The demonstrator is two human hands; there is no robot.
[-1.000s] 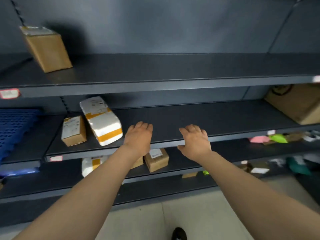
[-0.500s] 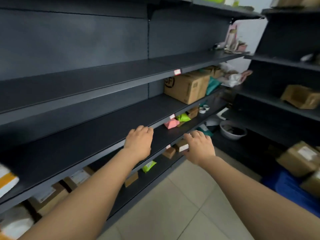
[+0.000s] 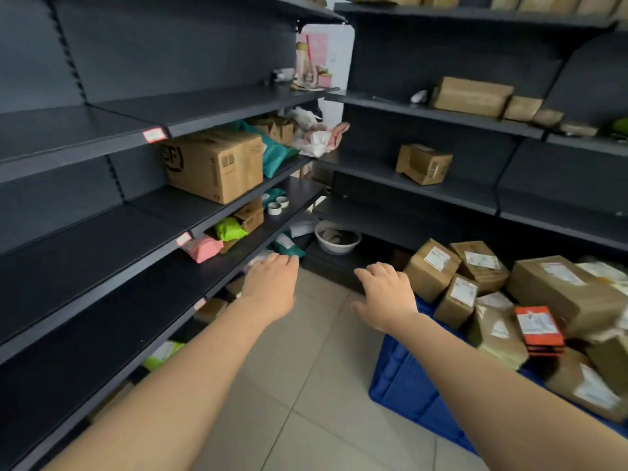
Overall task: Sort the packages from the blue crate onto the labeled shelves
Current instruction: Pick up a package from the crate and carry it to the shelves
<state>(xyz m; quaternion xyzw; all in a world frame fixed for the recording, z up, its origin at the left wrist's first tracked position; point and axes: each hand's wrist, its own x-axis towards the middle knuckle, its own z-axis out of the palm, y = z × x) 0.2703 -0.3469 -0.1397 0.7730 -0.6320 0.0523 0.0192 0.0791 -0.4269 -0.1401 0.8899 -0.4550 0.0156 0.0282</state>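
Observation:
The blue crate stands on the floor at the lower right, heaped with several brown packages and an orange package. Dark shelves with pink labels run along the left. My left hand hovers palm down beside the lower shelf edge, empty, fingers loosely apart. My right hand is stretched out just left of the crate's far corner, palm down, fingers spread, holding nothing.
A large cardboard box, teal, green and pink mailers lie on the left shelves. More shelves at the right carry brown boxes. A white bowl sits low in the corner. Pale tiled floor lies between the shelves and crate.
My view has swung right from the left shelving toward the corner and the blue crate. Both hands left the shelf edge and now hang over the floor, the right one near the crate.

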